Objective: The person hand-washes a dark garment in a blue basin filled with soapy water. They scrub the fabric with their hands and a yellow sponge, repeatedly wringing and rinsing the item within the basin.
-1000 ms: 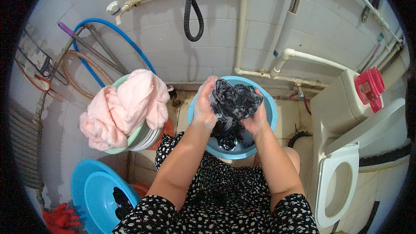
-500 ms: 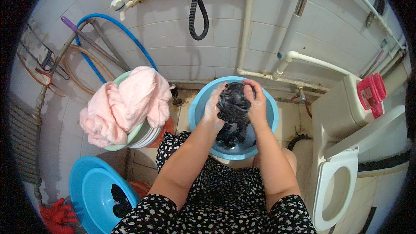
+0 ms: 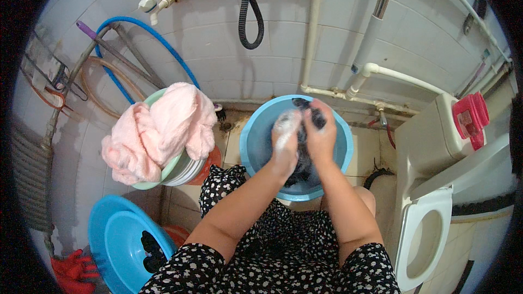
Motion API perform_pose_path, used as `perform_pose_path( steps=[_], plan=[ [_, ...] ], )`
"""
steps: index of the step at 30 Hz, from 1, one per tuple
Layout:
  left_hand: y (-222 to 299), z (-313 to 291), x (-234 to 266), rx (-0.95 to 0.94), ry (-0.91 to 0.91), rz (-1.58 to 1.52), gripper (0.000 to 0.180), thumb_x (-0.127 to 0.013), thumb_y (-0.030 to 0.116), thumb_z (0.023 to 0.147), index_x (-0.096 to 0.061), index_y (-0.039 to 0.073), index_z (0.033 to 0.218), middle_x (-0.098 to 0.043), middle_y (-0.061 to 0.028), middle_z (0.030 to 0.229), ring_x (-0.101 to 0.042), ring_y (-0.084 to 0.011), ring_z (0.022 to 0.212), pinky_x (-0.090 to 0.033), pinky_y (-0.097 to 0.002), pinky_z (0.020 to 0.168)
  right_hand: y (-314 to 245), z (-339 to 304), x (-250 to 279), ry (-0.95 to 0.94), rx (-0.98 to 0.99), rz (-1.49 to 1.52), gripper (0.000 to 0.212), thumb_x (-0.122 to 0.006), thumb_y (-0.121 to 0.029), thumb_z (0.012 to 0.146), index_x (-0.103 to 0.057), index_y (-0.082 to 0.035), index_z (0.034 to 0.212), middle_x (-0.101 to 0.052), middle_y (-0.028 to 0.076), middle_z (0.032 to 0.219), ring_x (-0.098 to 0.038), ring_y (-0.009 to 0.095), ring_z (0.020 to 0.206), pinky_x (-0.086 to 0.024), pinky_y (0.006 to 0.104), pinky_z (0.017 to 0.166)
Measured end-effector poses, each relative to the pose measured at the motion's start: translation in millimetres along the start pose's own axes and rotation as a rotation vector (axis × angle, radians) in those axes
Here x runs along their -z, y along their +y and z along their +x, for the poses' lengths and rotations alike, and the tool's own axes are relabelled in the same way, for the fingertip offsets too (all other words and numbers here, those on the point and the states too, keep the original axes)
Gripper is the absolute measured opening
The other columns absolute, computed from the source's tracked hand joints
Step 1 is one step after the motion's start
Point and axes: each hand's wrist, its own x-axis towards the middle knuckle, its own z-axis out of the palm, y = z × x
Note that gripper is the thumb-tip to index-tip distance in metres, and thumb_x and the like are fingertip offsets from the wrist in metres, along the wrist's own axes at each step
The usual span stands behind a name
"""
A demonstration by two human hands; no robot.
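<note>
Soapy black wet cloth [image 3: 303, 166] is bunched between my two hands over a light blue basin [image 3: 250, 144]; its lower end hangs down into the basin. My left hand [image 3: 286, 136], coated with white suds, is closed on the cloth and slightly smeared by motion. Close beside it, my right hand [image 3: 320, 133] grips the same cloth, and dark folds show between its fingers. The two hands are nearly pressed together. What kind of garment the cloth is, I cannot tell.
At the left, a pink fluffy towel [image 3: 163, 130] is heaped on a pale green basin. Nearer, a bright blue basin [image 3: 117, 228] holds another black cloth [image 3: 153, 251]. Red gloves [image 3: 73, 272] lie at lower left. A white toilet [image 3: 406, 250] stands to the right.
My hands have come closer together, the left moving right and turning inward. The black cloth, earlier a wide bundle between them, is now squeezed narrow.
</note>
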Motion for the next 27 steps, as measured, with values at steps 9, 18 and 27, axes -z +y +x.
perform_pose_path(
  steps=[9,18,27],
  plan=[
    [8.1,4.7,-2.3,0.049,0.167,-0.216,0.02,-0.054,0.016,0.092,-0.057,0.003,0.107,-0.06,-0.0052,0.1,-0.059,-0.0184,0.091,-0.05,-0.0331,0.081,20.5,-10.7,-3.6,0.005,0.096,0.023,0.015,-0.061,-0.017,0.087,-0.058,-0.004,0.094,-0.05,0.016,0.108,-0.049,0.03,0.101,-0.037,0.037,0.094],
    [40.0,10.7,4.7,0.202,-0.113,-0.223,0.029,-0.056,0.034,0.091,-0.06,0.009,0.103,-0.064,-0.0067,0.101,-0.062,-0.023,0.093,-0.051,-0.0412,0.083,-5.1,5.0,33.5,-0.228,-1.051,0.849,0.055,-0.066,-0.041,0.08,-0.054,-0.008,0.122,-0.058,0.01,0.121,-0.055,0.026,0.109,-0.042,0.0434,0.095],
    [51.6,15.4,7.8,0.062,0.064,-0.364,0.034,-0.056,0.036,0.092,-0.056,0.005,0.106,-0.063,-0.0089,0.1,-0.061,-0.0226,0.093,-0.051,-0.0407,0.083,-4.3,6.3,28.3,-0.327,0.194,-0.247,0.061,-0.061,0.011,0.054,-0.062,-0.013,0.11,-0.051,0.013,0.126,-0.048,0.033,0.119,-0.039,0.0361,0.1]
  ],
)
